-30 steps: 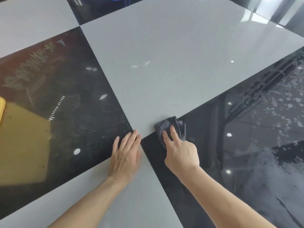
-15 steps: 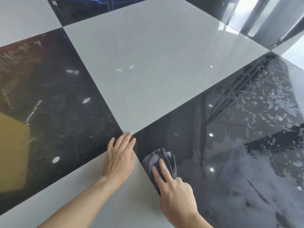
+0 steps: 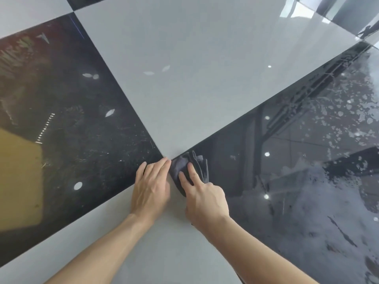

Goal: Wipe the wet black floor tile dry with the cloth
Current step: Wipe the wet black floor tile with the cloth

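The right hand point(image 3: 205, 198) presses the grey cloth point(image 3: 189, 167) with straight fingers onto the near corner of the wet black tile point(image 3: 297, 181); the left hand point(image 3: 151, 187) lies flat, fingers straight, just beside it.

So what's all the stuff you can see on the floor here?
cloth: one, dark grey, bunched at the near corner of the wet black tile, under the right hand's fingers
wet black tile: one, black and shiny, right side, water patches toward its far and right parts
other black tile: one, black, left side, with a yellowish reflection
grey tiles: several, light grey, one in the middle, one under the arms
left hand: one, flat on the floor beside the cloth
right hand: one, pressing the cloth
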{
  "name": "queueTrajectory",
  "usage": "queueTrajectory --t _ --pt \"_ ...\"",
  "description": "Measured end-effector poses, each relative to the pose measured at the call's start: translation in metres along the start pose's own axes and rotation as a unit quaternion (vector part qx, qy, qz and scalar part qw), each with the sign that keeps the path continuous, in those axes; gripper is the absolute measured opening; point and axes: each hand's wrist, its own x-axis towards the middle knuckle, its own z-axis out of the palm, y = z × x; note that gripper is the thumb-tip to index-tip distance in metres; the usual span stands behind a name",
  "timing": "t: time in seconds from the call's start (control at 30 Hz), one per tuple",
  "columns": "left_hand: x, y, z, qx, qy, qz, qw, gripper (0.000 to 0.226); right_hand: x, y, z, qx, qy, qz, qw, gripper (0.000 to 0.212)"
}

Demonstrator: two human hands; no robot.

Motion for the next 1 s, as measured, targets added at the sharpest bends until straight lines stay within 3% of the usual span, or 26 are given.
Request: queueTrajectory --t 0.2,0.4,0.57,0.7,0.87,1.0 --pt "-0.013 -0.009 0.000 0.001 -0.009 -0.019 1.000 0.055 0.019 -0.011 -0.008 -0.004 0.008 -0.002 1.000 0.074" --pt "-0.011 0.005 -0.002 -0.022 -0.009 -0.062 0.998 0.061 -0.019 0.003 0.006 0.001 0.019 0.008 1.000 0.081" --pt "-0.005 0.023 -0.003 -0.022 -0.020 -0.026 0.999 0.057 -0.087 0.032 0.023 -0.057 0.070 0.058 0.994 0.086" --pt "-0.004 0.048 0.005 -0.030 -0.047 -0.012 0.998 0.053 -0.127 0.038 0.034 -0.061 0.124 0.059 0.989 0.074" --pt "-0.004 0.078 0.021 -0.046 -0.052 0.014 0.997 0.054 -0.138 0.029 0.049 -0.023 0.104 0.100 0.989 0.067" --pt "-0.001 0.088 0.029 -0.061 -0.037 0.038 0.997 0.055 -0.131 0.048 0.041 -0.011 0.088 0.102 0.991 0.078"
